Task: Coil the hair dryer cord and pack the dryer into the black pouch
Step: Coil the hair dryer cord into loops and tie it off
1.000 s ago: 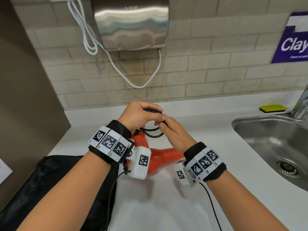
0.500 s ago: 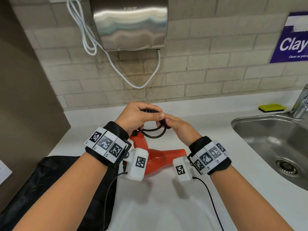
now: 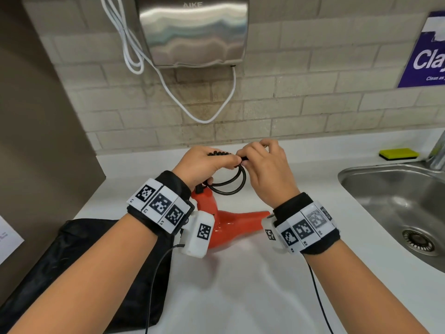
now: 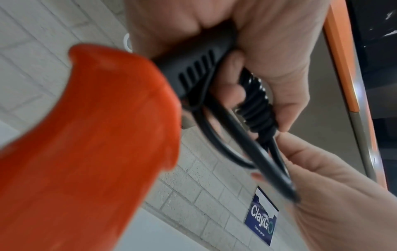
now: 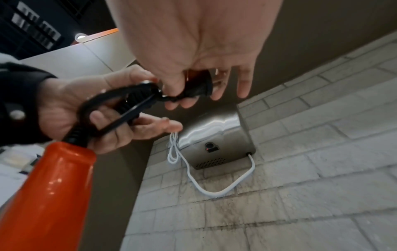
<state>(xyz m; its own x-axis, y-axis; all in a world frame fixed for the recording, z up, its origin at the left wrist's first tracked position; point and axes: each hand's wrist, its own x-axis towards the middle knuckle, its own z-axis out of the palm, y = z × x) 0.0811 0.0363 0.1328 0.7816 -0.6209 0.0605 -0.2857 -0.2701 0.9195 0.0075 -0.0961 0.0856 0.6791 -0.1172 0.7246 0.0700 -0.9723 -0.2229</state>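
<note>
Orange dryer: glossy orange plastic hair dryer (image 3: 231,221) lying on the white countertop (image 3: 240,297), nozzle toward the steel sink (image 3: 390,189), handle end up by the hands.
Cord: black rubber cord (image 3: 228,186) gathered into a few loops just above the handle.
Left hand (image 3: 204,165): fingers curled round the looped bundle, thumb pressing on top.
Right hand (image 3: 267,169): thumb and first fingers pinching the black plug (image 5: 197,88); other fingers loosely spread.
Pouch: black fabric pouch (image 3: 84,261) flat on the counter, left of the dryer, partly under the left forearm.
</note>
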